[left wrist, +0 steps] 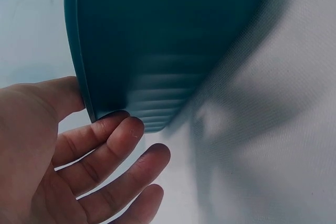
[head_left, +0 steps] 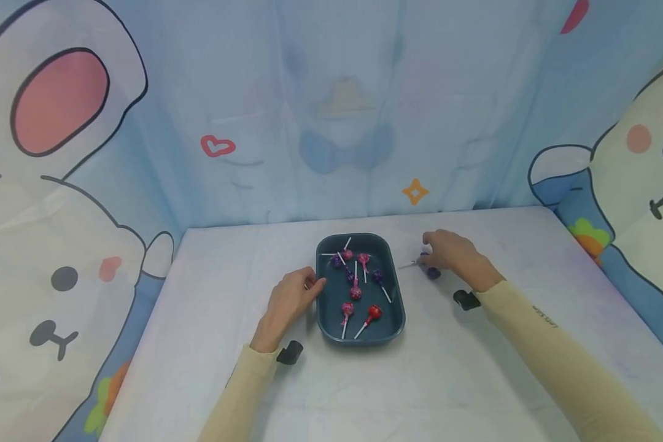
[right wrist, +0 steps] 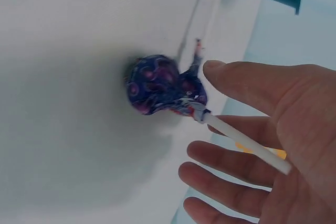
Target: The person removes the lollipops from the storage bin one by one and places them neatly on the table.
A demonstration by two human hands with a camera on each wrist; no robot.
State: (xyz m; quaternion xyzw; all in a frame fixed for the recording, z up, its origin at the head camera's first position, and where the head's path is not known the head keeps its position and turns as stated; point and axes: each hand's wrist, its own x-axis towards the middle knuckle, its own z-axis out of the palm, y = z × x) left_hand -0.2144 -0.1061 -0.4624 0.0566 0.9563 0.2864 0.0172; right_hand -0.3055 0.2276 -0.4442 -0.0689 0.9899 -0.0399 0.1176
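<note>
My left hand (head_left: 289, 301) grips the left rim of a dark teal tray (head_left: 388, 336). In the left wrist view, the thumb and fingertips lie on opposite sides of the tray's edge (left wrist: 73, 40). Several wrapped lollipops lie in the tray, among them a red one (head_left: 374, 312) and a pink one (head_left: 347, 309). Right of the tray, my right hand (head_left: 452, 253) hovers over purple-wrapped lollipops (head_left: 433, 273). In the right wrist view, its thumb and fingers are spread apart around a purple lollipop (right wrist: 155, 85) with a white stick. Whether a fingertip touches the stick is unclear.
The tray stands on a table with a white cloth (head_left: 210, 270). A blue curtain (head_left: 243, 190) with cartoon animals hangs behind and on both sides. A dark wrist camera (head_left: 290, 353) is worn at the left sleeve, another (head_left: 466, 300) at the right.
</note>
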